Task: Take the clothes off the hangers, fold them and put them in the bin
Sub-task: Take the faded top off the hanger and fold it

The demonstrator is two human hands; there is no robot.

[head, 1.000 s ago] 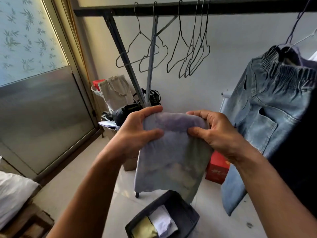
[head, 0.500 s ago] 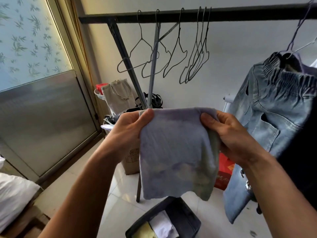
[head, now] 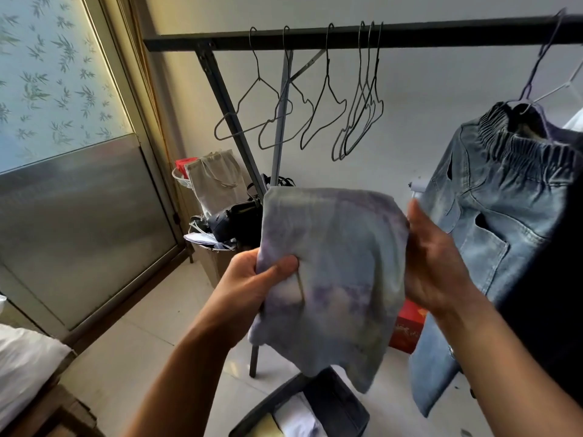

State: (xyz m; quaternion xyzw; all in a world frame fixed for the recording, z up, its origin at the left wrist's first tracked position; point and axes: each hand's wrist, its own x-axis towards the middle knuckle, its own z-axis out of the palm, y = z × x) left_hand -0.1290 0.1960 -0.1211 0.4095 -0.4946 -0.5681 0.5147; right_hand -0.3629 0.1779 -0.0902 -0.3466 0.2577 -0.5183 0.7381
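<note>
Surroundings, largest first. To your left stands a frosted glass door with a leaf pattern and a grey metal lower panel. A black metal clothes rail runs across the top. From it, on your right, a pair of faded blue denim trousers with an elastic waistband hangs on a wire hanger, just beside your right forearm.

Task item: the pale lilac-and-blue tie-dyed folded cloth garment is held in the air at centre, between your hands and above the dark fabric bin on the floor. The bin holds a white and a yellowish folded piece. The garment hides the lower part of the rail's slanted leg, the left side of a red box on the floor, and the bin's far rim.

Behind: a beige canvas tote bag in the corner; six bare black wire hangers on the rail.

Hands. Your left hand pinches the garment's left edge, thumb over the front. Your right hand is motion-blurred; its fingers look straight, laid flat against the right edge.

Orientation: long axis runs top to bottom; the folded edge points up, the loose edges down toward the bin, the lower right corner hanging lowest.
</note>
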